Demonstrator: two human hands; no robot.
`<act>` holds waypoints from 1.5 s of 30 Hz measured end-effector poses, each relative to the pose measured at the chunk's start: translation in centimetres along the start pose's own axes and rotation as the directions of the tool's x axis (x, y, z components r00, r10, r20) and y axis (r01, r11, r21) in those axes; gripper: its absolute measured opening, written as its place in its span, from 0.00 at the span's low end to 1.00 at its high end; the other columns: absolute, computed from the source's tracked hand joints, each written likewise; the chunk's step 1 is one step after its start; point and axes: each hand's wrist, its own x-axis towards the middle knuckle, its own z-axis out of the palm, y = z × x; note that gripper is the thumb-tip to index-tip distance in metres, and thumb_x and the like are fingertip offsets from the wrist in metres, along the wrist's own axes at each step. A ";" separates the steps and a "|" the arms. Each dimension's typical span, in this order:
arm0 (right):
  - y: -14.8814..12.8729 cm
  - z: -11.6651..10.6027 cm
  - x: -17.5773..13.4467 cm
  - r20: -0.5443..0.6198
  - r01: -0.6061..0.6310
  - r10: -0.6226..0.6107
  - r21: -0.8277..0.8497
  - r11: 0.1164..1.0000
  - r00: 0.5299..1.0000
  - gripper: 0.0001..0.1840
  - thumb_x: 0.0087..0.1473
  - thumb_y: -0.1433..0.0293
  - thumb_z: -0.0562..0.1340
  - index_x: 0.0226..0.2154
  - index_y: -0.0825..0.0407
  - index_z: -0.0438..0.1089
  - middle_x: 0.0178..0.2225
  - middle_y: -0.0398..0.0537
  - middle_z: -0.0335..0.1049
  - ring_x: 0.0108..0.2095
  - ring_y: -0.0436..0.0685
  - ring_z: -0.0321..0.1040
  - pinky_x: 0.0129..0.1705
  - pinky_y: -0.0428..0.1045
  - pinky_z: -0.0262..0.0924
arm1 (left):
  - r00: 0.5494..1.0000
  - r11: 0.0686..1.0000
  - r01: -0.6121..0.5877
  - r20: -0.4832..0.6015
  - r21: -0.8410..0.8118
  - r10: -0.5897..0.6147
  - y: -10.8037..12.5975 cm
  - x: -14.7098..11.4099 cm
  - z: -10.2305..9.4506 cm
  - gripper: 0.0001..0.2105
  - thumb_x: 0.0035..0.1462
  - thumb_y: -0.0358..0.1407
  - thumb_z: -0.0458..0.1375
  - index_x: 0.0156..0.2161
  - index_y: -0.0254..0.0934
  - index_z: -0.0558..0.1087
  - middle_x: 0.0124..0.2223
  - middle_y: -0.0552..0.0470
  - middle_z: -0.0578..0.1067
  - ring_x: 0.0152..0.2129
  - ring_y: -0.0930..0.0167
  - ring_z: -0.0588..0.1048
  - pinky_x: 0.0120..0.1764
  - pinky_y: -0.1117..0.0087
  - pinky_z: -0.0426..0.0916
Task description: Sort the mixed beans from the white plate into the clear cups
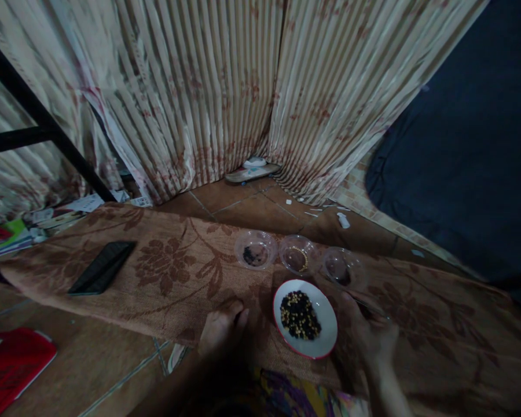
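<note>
A white bowl with a red rim (329, 321) holds mixed dark and yellowish beads or seeds (300, 315). My left hand (223, 325) rests on the cloth left of the bowl, fingers curled closed, with nothing visible in it. Just right of the bowl is my right hand (375, 336), slightly blurred and closed on a thin, tweezer-like tool (370, 308). Behind the bowl stand three clear plastic cups in a row. The left cup (256, 250) has dark pieces, the middle cup (298, 255) has yellowish ones. Contents of the right cup (337, 267) look dark and are hard to make out.
A brown flowered cloth (169, 301) covers the narrow table. On its left lies a dark, flat, folded object (102, 268). Striped curtains (208, 98) hang beyond, with a skateboard (252, 172) at their foot. A red bag (19, 365) is on the floor at left.
</note>
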 end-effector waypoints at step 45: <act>2.1 -4.5 -4.8 0.424 0.002 0.070 -0.166 0.986 0.903 0.16 0.54 0.55 0.62 0.34 0.49 0.77 0.40 0.50 0.77 0.42 0.59 0.73 0.44 0.50 0.67 | 0.997 0.988 0.058 -0.052 0.146 -0.051 -0.1 0.4 0.7 0.13 0.65 0.39 0.48 0.32 0.40 0.71 0.29 0.52 0.77 0.28 0.71 0.76 0.30 0.73 0.60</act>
